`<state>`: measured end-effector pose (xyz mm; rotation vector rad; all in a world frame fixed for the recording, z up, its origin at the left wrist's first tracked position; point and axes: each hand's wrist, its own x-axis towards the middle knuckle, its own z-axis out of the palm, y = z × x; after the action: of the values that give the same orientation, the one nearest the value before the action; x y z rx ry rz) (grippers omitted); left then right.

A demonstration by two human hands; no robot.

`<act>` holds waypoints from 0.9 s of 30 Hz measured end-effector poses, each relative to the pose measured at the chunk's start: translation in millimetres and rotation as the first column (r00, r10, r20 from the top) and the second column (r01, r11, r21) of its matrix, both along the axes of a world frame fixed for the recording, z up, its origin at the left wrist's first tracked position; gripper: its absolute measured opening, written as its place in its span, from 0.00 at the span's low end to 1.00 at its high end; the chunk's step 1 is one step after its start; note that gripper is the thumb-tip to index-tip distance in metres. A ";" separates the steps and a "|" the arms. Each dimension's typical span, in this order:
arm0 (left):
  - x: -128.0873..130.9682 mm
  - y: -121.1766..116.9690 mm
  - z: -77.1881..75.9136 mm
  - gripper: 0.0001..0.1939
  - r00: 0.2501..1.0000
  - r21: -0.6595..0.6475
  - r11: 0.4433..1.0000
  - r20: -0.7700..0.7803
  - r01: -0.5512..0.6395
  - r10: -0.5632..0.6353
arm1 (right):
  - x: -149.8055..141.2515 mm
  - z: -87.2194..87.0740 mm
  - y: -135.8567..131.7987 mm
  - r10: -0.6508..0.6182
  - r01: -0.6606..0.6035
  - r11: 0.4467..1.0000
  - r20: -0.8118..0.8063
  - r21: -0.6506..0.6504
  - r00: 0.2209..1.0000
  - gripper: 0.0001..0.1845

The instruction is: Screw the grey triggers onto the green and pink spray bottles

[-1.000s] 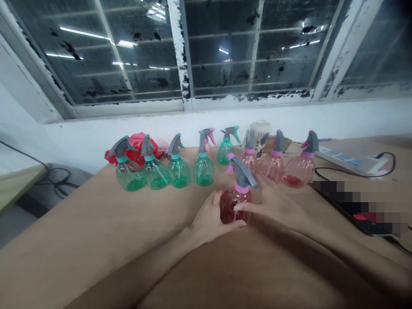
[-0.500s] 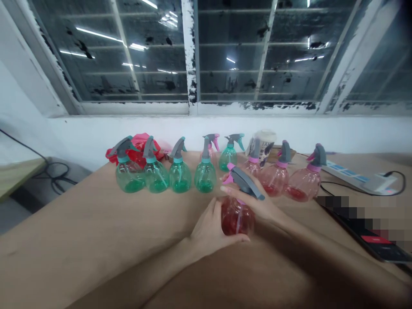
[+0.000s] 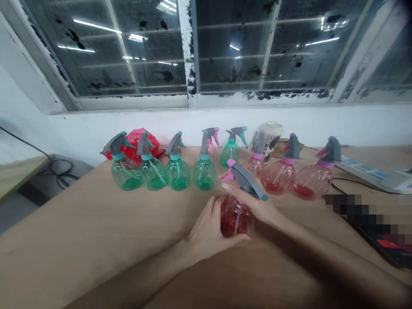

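Observation:
A pink spray bottle (image 3: 236, 216) with red liquid and a grey-and-pink spray head stands at the middle of the table, between both hands. My left hand (image 3: 206, 234) wraps round the lower left of its body, thumb along the near side. My right hand (image 3: 254, 204) is closed about the neck just under the spray head; some of its fingers are hidden behind the bottle. Beyond my hands, green spray bottles (image 3: 179, 174) line up on the left, and pink spray bottles (image 3: 279, 176) stand on the right.
Behind the row are a red plastic bag (image 3: 141, 139), another green spray bottle (image 3: 229, 152) and a printed paper cup (image 3: 272, 139). To the right lie a white power strip (image 3: 373, 171) with a black cable and a phone (image 3: 392, 249), partly pixelated. The window wall bounds the table's far side.
The view has shifted and tilted slightly, so the right-hand bottles and phone sit further right. Both hands keep their hold on the pink spray bottle, almost unmoved.

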<state>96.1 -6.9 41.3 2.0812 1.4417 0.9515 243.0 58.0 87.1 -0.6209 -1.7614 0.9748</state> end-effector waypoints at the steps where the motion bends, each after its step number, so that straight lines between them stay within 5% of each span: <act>1: 1.0 -0.2 0.4 0.45 1.000 0.006 1.000 0.012 0.009 -0.009 | -0.2 -0.2 0.1 -0.013 0.013 1.000 0.000 0.010 1.000 0.10; 10: 13.4 7.1 -5.6 0.52 0.991 0.027 0.999 0.125 0.044 -0.047 | -1.7 -3.5 0.2 -0.138 0.141 0.988 -0.048 0.067 0.989 0.07; 21: 14.7 9.5 -8.9 0.41 0.983 0.011 1.000 0.182 0.024 -0.025 | 0.8 6.0 -3.4 -0.177 0.175 0.974 0.006 0.142 0.984 0.08; 27: 15.3 8.4 -4.7 0.43 0.984 -0.002 0.998 0.167 0.061 -0.060 | 5.0 11.3 -4.0 -0.219 0.201 0.959 0.072 0.200 0.973 0.09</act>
<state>111.4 1.4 36.6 1.9762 1.2878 1.0674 248.0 54.0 98.3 -0.7228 -1.8034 0.6303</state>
